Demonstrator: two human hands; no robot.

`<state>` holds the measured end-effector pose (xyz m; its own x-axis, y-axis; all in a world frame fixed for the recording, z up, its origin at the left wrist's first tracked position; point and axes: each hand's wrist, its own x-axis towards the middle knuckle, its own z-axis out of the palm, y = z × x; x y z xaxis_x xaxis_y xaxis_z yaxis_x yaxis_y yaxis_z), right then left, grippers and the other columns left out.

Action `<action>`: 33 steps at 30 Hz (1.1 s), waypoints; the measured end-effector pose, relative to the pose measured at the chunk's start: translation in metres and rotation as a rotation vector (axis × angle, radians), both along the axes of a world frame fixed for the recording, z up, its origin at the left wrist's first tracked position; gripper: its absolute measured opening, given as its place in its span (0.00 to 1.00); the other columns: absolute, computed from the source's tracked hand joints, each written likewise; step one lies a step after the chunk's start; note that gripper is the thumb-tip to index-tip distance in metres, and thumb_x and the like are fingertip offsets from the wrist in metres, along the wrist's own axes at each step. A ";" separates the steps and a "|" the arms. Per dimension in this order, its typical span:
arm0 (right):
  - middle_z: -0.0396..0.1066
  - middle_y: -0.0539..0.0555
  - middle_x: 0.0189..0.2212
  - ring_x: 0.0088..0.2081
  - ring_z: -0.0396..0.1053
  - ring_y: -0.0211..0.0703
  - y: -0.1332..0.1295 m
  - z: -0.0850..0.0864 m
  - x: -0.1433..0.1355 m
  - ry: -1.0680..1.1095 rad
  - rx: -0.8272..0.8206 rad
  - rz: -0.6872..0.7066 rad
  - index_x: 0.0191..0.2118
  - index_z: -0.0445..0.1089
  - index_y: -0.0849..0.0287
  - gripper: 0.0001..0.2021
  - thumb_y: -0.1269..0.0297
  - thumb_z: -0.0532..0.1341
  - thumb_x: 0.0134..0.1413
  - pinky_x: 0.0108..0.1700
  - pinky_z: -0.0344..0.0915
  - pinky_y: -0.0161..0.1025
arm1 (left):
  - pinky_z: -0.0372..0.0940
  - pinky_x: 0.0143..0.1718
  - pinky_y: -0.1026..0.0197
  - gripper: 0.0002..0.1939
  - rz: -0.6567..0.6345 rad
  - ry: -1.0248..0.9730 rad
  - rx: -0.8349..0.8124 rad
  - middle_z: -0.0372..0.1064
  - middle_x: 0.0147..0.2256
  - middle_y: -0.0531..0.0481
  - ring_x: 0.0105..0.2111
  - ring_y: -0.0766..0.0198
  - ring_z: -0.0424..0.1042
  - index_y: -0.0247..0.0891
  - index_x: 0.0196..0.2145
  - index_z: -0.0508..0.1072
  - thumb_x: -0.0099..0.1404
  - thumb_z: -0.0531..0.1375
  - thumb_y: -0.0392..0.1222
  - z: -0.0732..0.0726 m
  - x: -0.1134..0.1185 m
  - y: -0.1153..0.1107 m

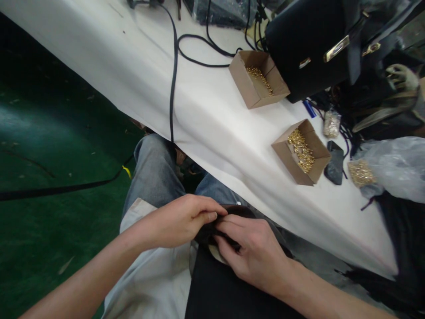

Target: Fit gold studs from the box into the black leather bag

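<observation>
Over my lap lies a black leather-like piece [219, 288], with a dark curved edge or strap near its top. My left hand [182, 221] has its thumb and fingers closed on that dark upper edge. Right beside it, my right hand [255, 243] is pinched at the same spot, its fingertips nearly touching the left ones. Anything small between the right fingertips is hidden. Under the right hand shows a pale rounded patch [217, 252].
On the white-covered table [212, 110] stand two cardboard boxes, one [252, 95] with some small gold-coloured metal pieces, the other [288, 161] with more. Behind are a black bag [308, 48], a dark flat block [334, 164] and a clear plastic bag [401, 168]. A black cord [173, 79] crosses the table edge.
</observation>
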<state>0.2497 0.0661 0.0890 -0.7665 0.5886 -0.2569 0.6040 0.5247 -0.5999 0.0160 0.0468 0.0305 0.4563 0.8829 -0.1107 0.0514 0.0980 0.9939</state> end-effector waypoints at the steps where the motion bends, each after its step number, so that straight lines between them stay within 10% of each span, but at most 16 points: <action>1: 0.80 0.53 0.36 0.37 0.79 0.47 -0.001 0.000 0.000 0.020 -0.015 -0.015 0.41 0.78 0.56 0.07 0.72 0.62 0.70 0.41 0.70 0.42 | 0.78 0.60 0.55 0.18 0.004 -0.003 -0.010 0.86 0.54 0.49 0.55 0.56 0.84 0.43 0.55 0.85 0.79 0.59 0.31 0.000 -0.001 -0.001; 15: 0.69 0.51 0.28 0.30 0.67 0.45 -0.003 -0.005 -0.012 0.136 0.049 0.045 0.31 0.67 0.54 0.12 0.73 0.60 0.68 0.35 0.60 0.46 | 0.78 0.60 0.56 0.18 0.025 0.000 -0.062 0.87 0.54 0.52 0.54 0.56 0.85 0.44 0.55 0.87 0.79 0.59 0.32 0.002 0.002 -0.006; 33: 0.82 0.54 0.40 0.41 0.79 0.49 -0.015 -0.008 -0.017 0.155 -0.008 -0.124 0.44 0.80 0.57 0.05 0.72 0.65 0.71 0.46 0.71 0.45 | 0.68 0.71 0.54 0.20 0.104 -0.012 -0.143 0.82 0.62 0.52 0.65 0.57 0.78 0.46 0.61 0.84 0.77 0.60 0.35 0.006 -0.007 -0.020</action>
